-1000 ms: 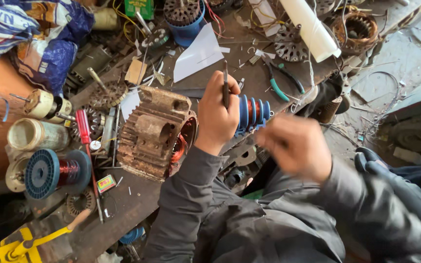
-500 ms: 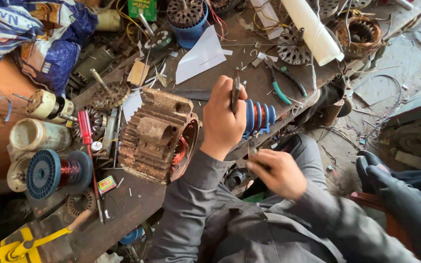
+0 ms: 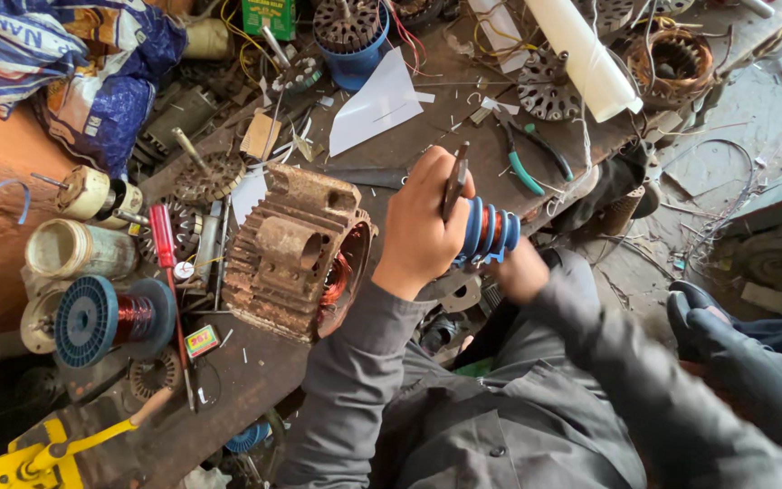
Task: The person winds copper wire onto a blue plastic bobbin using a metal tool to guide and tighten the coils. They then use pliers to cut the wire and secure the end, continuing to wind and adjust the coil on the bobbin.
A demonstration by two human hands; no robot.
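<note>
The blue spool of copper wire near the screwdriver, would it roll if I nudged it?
The blue spool lies on its round flanges, so it would probably roll. Its copper winding looks dense, so likely heavy for its size. The red screwdriver beside it might stop it.

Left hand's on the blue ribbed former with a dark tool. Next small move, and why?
Probably steady the blue ribbed former first: the left hand grips it with a dark tool, while the right hand sits blurred just beneath it, off the bench.

A blue ribbed coil former (image 3: 491, 232) wound with reddish copper wire lies tilted just right of the rusty motor housing (image 3: 293, 252), a thin dark tool (image 3: 454, 181) upright against it.
</note>
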